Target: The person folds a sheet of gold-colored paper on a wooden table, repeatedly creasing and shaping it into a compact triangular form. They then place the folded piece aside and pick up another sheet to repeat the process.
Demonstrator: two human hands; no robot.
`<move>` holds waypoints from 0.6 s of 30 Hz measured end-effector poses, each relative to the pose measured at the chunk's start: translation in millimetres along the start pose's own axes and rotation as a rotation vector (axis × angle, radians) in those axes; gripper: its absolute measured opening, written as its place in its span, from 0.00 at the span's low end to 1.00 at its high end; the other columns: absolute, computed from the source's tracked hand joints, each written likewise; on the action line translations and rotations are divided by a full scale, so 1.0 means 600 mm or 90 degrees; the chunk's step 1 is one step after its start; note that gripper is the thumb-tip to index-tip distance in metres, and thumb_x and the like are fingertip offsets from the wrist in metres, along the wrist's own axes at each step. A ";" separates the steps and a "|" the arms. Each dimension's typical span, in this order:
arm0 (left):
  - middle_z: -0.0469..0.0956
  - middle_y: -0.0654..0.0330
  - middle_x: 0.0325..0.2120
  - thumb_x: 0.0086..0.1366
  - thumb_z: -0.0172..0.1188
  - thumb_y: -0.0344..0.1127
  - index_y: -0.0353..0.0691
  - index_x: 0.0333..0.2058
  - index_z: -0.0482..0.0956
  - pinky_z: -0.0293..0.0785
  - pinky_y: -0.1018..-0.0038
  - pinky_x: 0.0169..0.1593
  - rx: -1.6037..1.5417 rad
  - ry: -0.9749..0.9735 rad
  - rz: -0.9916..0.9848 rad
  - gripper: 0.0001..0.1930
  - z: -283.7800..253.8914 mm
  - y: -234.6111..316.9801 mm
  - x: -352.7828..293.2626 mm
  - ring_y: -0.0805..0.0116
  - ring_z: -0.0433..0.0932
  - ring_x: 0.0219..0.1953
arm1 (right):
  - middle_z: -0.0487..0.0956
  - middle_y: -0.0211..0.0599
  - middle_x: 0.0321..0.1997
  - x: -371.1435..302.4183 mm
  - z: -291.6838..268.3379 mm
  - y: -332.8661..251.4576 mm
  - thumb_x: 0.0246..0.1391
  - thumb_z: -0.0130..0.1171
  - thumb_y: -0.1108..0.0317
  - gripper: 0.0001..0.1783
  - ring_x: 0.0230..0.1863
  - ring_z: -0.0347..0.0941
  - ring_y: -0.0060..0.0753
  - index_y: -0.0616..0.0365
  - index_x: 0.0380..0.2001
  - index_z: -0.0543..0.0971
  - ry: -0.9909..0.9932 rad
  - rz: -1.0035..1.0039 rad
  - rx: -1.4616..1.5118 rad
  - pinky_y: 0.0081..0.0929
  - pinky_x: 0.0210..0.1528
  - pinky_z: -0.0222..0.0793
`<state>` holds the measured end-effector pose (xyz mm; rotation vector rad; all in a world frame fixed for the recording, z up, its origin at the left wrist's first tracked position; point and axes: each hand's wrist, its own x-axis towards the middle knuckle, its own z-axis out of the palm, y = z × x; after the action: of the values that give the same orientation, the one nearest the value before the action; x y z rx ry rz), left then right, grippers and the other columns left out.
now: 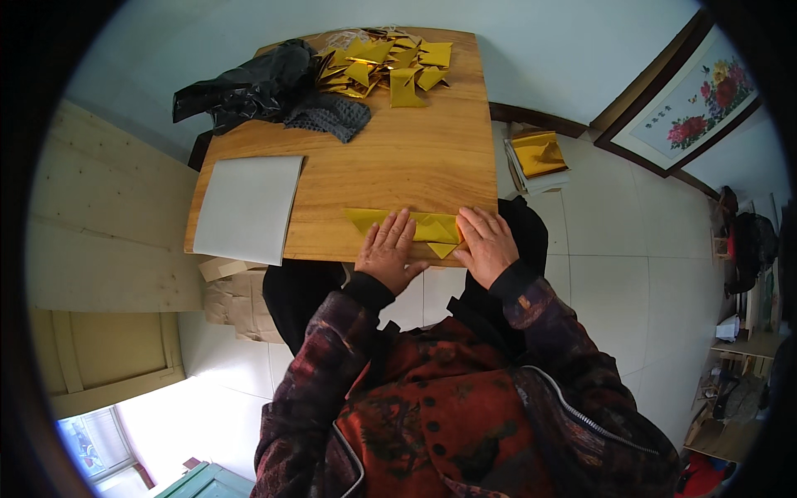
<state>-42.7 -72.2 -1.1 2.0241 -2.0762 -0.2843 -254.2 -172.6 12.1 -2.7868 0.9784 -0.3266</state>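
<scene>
A strip of folded gold paper (433,227) lies along the table's near edge, with a small pointed flap sticking out toward me. My left hand (388,251) rests flat across its left part, fingers stretched forward. Over the right end of the strip lies my right hand (488,242), its fingers straight and pressing down. Each palm covers some of the paper, so those folds are hidden.
A pile of folded gold paper pieces (407,62) sits at the table's far side, beside a black plastic bag (257,87) and a dark grey textured cloth (330,116). A grey-white sheet or board (249,206) lies at left. More gold paper (540,154) is stacked on the floor.
</scene>
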 end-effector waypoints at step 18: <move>0.63 0.65 0.64 0.60 0.61 0.46 0.58 0.54 0.77 0.44 0.52 0.69 -0.129 0.053 0.017 0.21 -0.016 -0.063 0.042 0.59 0.56 0.68 | 0.56 0.37 0.71 -0.006 -0.019 -0.048 0.44 0.69 0.54 0.47 0.73 0.48 0.46 0.57 0.65 0.60 -0.055 -0.040 0.090 0.49 0.70 0.45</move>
<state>-4.2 -98.1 -2.5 1.8570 -1.9378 -0.3834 -242.9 -149.3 29.2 -2.6836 0.8164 -0.2692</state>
